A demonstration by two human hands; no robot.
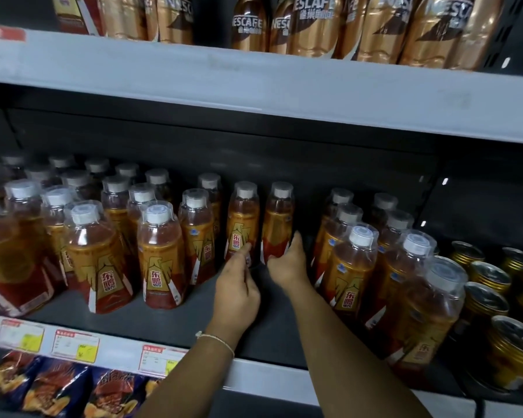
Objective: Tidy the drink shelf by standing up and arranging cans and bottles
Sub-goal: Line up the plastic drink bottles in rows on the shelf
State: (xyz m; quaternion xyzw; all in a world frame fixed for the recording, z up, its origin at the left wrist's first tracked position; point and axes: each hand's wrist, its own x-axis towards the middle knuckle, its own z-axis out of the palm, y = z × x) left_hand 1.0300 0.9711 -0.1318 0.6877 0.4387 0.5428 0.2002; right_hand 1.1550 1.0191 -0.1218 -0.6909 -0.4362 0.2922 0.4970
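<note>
Two amber drink bottles with white caps stand upright at the back middle of the dark shelf [169, 324]. My left hand [237, 289] reaches to the left one [242, 218], its fingertips touching the bottle's lower label. My right hand [287, 263] grips the base of the right one [280, 218], thumb up along its side. Several more of the same bottles [160, 254] stand in rows to the left, and another group [351, 267] stands to the right. Between the two groups lies an open strip of shelf where my forearms reach in.
Gold cans [492, 300] stand at the far right of the shelf. Brown coffee bottles [314, 25] fill the shelf above, whose white edge [254, 82] hangs overhead. Price tags [76, 345] line the front rail, with snack bags [58, 387] below.
</note>
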